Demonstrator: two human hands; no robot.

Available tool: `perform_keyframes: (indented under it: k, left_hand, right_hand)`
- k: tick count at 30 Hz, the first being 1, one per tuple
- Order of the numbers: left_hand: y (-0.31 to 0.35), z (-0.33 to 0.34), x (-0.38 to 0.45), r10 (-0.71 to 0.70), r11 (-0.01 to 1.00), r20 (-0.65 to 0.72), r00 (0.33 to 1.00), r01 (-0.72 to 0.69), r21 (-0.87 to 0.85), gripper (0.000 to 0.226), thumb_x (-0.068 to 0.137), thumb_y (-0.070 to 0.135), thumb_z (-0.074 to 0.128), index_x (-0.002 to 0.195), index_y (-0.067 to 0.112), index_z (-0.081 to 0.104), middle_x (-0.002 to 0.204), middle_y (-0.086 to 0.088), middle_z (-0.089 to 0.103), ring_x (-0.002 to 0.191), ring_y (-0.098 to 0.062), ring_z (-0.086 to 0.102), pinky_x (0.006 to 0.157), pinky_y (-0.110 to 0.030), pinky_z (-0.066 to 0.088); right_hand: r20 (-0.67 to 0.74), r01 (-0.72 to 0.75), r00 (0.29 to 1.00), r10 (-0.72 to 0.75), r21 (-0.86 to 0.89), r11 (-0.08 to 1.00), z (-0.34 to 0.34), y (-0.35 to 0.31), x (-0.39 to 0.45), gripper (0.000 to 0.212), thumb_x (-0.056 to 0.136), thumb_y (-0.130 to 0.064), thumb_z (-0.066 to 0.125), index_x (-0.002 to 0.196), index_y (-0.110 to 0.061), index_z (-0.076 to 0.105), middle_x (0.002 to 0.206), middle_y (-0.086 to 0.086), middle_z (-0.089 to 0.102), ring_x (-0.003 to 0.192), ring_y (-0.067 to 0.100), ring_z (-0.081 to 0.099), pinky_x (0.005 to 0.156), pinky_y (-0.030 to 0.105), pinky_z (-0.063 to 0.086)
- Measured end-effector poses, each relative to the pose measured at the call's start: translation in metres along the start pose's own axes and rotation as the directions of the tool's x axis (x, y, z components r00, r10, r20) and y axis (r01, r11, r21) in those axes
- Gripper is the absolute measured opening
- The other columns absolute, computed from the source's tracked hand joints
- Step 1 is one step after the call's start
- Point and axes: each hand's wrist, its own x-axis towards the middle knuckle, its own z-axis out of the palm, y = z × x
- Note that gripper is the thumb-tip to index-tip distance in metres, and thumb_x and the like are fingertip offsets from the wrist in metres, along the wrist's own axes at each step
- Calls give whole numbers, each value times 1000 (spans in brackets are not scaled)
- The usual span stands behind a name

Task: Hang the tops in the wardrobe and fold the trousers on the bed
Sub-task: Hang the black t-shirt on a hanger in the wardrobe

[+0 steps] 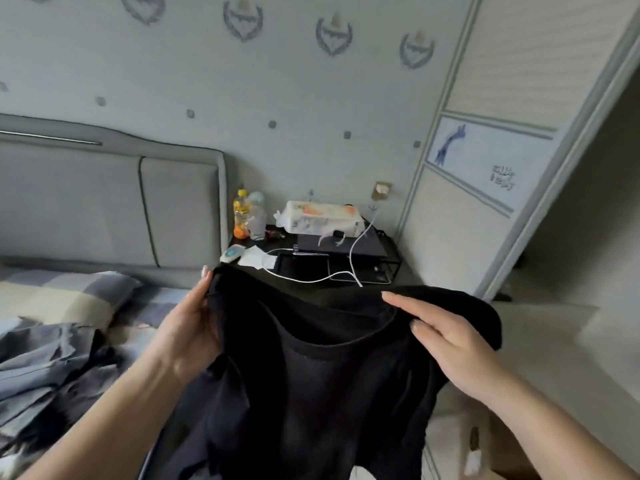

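Black top (311,375) hangs between my left hand (188,327) and right hand (446,344), fingers pinching its shoulders, not yet hung. Crumpled clothes (41,368), perhaps trousers, lie unfolded on the bed (145,306).

Both hands hold a black top (311,382) up by its shoulders: the left hand (188,327) grips the left shoulder, the right hand (446,336) the right. Grey-blue clothes (41,368) lie crumpled on the bed (145,299). A white cable (311,279) trails across the dark bedside desk (393,263) beside the wardrobe (485,161).
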Motion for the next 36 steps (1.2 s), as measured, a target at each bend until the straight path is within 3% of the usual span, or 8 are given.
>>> perform_keyframes:
  k: [7,12,17,20,24,26,29,36]
  left_hand:
    - [-90,112,73,-87,996,111,990,90,-21,45,89,46,51,116,14,66,111,-8,69,99,-20,69,80,-40,58]
    - [-146,178,117,-143,988,253,957,152,-17,40,88,46,51,103,16,71,102,-4,73,96,-16,70,81,-37,58]
    - [-193,248,163,-230,973,483,845,218,82,30,85,38,53,85,15,73,81,1,71,74,-11,71,65,-27,59]
    - [-214,286,198,-279,958,568,774,186,216,11,83,29,57,83,18,60,69,3,52,58,-7,54,54,-21,52]
    - [-239,338,242,-396,918,652,647,270,289,13,80,10,58,72,12,68,72,0,60,59,-4,59,54,-15,53]
    - [-251,366,262,-433,901,682,589,299,314,15,78,4,57,78,9,71,78,-4,63,66,-8,62,62,-18,56]
    - [-270,401,287,-471,879,694,545,352,320,16,74,0,58,76,11,69,77,-2,57,67,-8,48,67,-24,58]
    - [-304,465,324,-493,860,681,542,421,288,27,82,-6,47,68,16,56,70,1,60,60,-9,58,73,-29,58]
  right_hand:
    - [-66,-71,996,52,-324,943,-103,56,-50,43,85,-10,44,81,-51,56,68,-11,59,55,7,51,56,26,40]
    - [-304,-239,948,95,-482,843,-155,86,-86,17,83,-48,46,67,-46,48,67,-15,56,59,9,54,53,27,42]
    - [-686,-563,720,104,-489,666,-197,114,-95,24,80,-43,66,61,-34,55,50,-9,49,48,6,47,45,15,26]
    - [-768,-629,609,200,-314,712,-226,126,-96,21,80,-20,71,73,-38,64,64,-32,59,63,-5,56,51,9,37]
    - [-853,-689,434,289,-108,717,-265,142,-101,29,84,-9,64,78,-38,66,70,-24,64,65,-3,58,58,10,42]
    - [-878,-592,295,377,141,793,-283,146,-97,33,89,-2,58,81,-32,68,82,-5,69,70,7,65,64,24,54]
    - [-862,-267,119,493,450,852,-304,148,-86,34,94,5,46,89,-19,69,91,8,71,74,7,70,58,17,54]
    - [-764,371,-33,645,589,718,-346,152,-61,39,91,10,31,98,-11,64,80,11,70,67,16,68,53,23,55]
